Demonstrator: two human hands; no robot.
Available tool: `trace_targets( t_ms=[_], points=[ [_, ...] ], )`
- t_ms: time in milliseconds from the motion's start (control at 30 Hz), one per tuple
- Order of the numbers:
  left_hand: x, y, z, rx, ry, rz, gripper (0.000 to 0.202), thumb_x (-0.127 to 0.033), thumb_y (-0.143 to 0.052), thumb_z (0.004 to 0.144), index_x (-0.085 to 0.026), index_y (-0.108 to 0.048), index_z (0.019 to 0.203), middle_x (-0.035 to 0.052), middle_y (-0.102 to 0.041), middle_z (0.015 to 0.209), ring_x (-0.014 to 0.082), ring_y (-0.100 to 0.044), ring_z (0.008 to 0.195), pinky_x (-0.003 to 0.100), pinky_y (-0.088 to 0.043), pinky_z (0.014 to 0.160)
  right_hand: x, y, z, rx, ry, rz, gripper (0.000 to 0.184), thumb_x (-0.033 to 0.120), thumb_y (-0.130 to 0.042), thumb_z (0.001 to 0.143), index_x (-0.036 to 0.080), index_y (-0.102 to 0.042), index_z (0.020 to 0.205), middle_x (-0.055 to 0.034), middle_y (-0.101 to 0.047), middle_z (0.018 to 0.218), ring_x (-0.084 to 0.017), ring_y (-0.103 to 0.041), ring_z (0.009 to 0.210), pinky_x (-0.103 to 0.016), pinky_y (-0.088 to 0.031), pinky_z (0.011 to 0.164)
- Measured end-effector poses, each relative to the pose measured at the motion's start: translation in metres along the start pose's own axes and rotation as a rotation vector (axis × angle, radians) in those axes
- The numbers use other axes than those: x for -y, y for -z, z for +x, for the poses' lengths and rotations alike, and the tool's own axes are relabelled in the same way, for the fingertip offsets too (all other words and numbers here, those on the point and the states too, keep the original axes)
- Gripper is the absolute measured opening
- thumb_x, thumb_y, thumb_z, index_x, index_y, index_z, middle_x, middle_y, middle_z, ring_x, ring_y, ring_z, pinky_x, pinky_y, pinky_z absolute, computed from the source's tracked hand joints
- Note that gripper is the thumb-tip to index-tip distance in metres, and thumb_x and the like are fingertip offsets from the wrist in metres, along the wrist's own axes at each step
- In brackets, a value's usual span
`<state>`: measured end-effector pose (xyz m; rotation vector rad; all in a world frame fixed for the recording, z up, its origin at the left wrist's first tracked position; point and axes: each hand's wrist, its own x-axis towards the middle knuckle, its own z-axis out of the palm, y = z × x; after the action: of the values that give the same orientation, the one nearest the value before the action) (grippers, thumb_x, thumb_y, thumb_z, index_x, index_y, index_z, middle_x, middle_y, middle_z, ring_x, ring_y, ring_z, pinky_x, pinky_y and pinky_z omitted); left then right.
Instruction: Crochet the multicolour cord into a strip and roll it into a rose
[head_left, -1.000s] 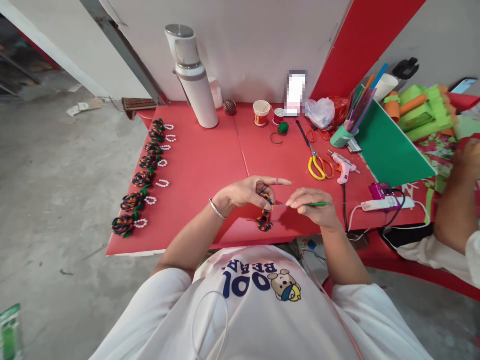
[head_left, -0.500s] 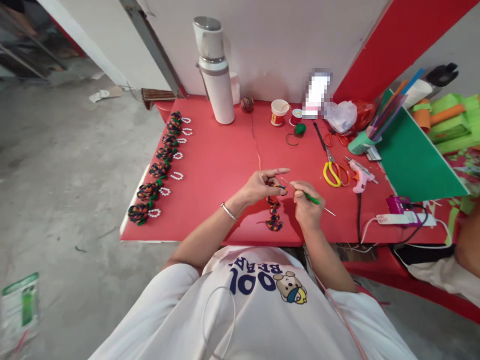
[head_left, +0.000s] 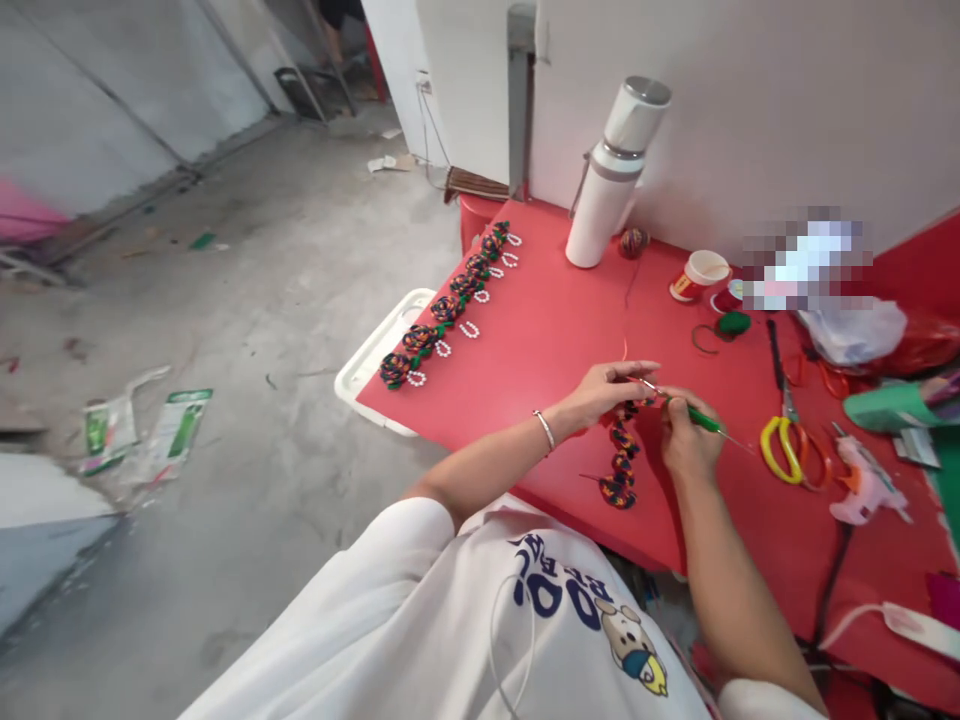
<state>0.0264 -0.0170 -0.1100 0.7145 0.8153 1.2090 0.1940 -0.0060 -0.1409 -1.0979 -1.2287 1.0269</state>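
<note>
A crochet hook (head_left: 703, 418) with a green handle is in my right hand (head_left: 691, 440), its metal tip at the top of the work. My left hand (head_left: 604, 393) pinches the upper end of a curled multicolour crochet strip (head_left: 621, 447), which hangs down onto the red table. Orange yarn runs from behind my left fingers back to a dark variegated yarn ball (head_left: 634, 242). The stitch at the hook's tip is too small to make out.
Several crocheted flowers (head_left: 447, 308) with white bead loops line the table's left edge. A white thermos (head_left: 609, 180) and a paper cup (head_left: 699, 276) stand at the back. Yellow-handled scissors (head_left: 781, 450) and a pink glue gun (head_left: 870, 482) lie to the right.
The camera view has swung left, so the table and everything on it appear shifted right. Both hands keep their hold on the strip and the hook, close together.
</note>
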Motion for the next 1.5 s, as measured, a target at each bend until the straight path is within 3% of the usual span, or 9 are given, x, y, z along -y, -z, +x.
trace_targets(
  t_ms=[300, 567, 733, 900, 1067, 1200, 1267, 1367, 1500],
  points=[
    [0.013, 0.003, 0.014, -0.057, 0.002, -0.035, 0.050, -0.008, -0.084, 0.066, -0.009, -0.075, 0.116, 0.0032, -0.073, 0.078, 0.0094, -0.063, 0.070, 0.025, -0.050, 0.073, -0.014, -0.001, 0.006, -0.004, -0.002, -0.032, 0.043, 0.057, -0.084, 0.071, 0.017, -0.077, 0.085, -0.0022, -0.071, 0.077, -0.011, -0.054, 0.057, -0.024, -0.039, 0.052],
    [0.026, 0.010, 0.025, -0.156, -0.039, 0.065, 0.053, -0.010, -0.079, 0.072, -0.005, -0.072, 0.124, -0.0023, -0.064, 0.067, 0.0052, -0.051, 0.057, 0.020, -0.039, 0.057, -0.018, -0.013, 0.021, 0.011, 0.092, -0.042, 0.031, 0.050, -0.083, 0.075, 0.020, -0.080, 0.083, -0.0045, -0.074, 0.085, -0.016, -0.063, 0.069, -0.030, -0.047, 0.060],
    [0.020, 0.010, 0.024, -0.162, -0.032, 0.068, 0.063, -0.020, -0.083, 0.070, -0.009, -0.069, 0.130, -0.0028, -0.063, 0.068, 0.0048, -0.050, 0.052, 0.020, -0.036, 0.050, -0.019, -0.018, 0.029, -0.008, 0.066, 0.031, 0.041, 0.057, -0.085, 0.070, 0.019, -0.079, 0.084, -0.0021, -0.071, 0.078, -0.010, -0.052, 0.057, -0.026, -0.039, 0.054],
    [0.009, 0.006, 0.016, -0.140, 0.024, 0.052, 0.056, -0.027, -0.090, 0.062, -0.009, -0.075, 0.113, 0.0004, -0.067, 0.070, 0.0088, -0.057, 0.056, 0.021, -0.042, 0.052, -0.028, -0.012, 0.033, 0.068, -0.053, 0.191, 0.053, 0.066, -0.088, 0.061, 0.018, -0.077, 0.082, 0.0040, -0.059, 0.058, -0.008, -0.044, 0.049, -0.023, -0.032, 0.048],
    [0.007, 0.000, 0.016, -0.145, -0.050, -0.058, 0.057, -0.030, -0.096, 0.051, -0.009, -0.078, 0.101, 0.0038, -0.072, 0.077, 0.0092, -0.060, 0.065, 0.024, -0.046, 0.065, -0.033, -0.007, 0.033, 0.083, -0.059, 0.177, 0.046, 0.061, -0.088, 0.064, 0.019, -0.078, 0.083, -0.0025, -0.072, 0.081, -0.012, -0.059, 0.065, -0.025, -0.043, 0.056],
    [0.010, 0.003, 0.018, -0.171, -0.048, -0.042, 0.063, -0.037, -0.095, 0.057, -0.010, -0.077, 0.112, 0.0026, -0.071, 0.076, 0.0053, -0.052, 0.055, 0.021, -0.035, 0.052, -0.035, -0.005, 0.032, 0.099, -0.031, 0.155, 0.039, 0.056, -0.087, 0.069, 0.020, -0.078, 0.083, -0.0031, -0.073, 0.090, -0.012, -0.061, 0.070, -0.025, -0.045, 0.058],
    [0.012, 0.005, 0.019, -0.174, -0.013, -0.012, 0.064, -0.041, -0.093, 0.060, -0.010, -0.077, 0.113, 0.0026, -0.070, 0.073, 0.0043, -0.047, 0.049, 0.021, -0.029, 0.047, -0.035, -0.005, 0.031, 0.097, -0.047, 0.158, 0.042, 0.057, -0.086, 0.070, 0.019, -0.078, 0.084, -0.0023, -0.073, 0.087, -0.011, -0.059, 0.065, -0.025, -0.044, 0.056],
    [0.014, 0.007, 0.018, -0.145, -0.008, -0.002, 0.060, -0.037, -0.093, 0.057, -0.009, -0.077, 0.108, 0.0051, -0.073, 0.079, 0.0061, -0.053, 0.053, 0.021, -0.035, 0.048, -0.030, -0.006, 0.027, 0.083, -0.123, 0.185, 0.048, 0.062, -0.085, 0.069, 0.019, -0.077, 0.088, -0.0003, -0.072, 0.073, -0.010, -0.056, 0.056, -0.024, -0.042, 0.051],
    [0.018, 0.008, 0.018, -0.141, -0.030, -0.007, 0.054, -0.031, -0.090, 0.061, -0.013, -0.076, 0.110, -0.0005, -0.069, 0.079, 0.0060, -0.055, 0.055, 0.019, -0.035, 0.045, -0.018, -0.011, 0.026, 0.072, -0.240, 0.283, 0.056, 0.067, -0.088, 0.060, 0.019, -0.076, 0.087, 0.0011, -0.071, 0.064, -0.008, -0.051, 0.048, -0.022, -0.039, 0.045]
  ],
)
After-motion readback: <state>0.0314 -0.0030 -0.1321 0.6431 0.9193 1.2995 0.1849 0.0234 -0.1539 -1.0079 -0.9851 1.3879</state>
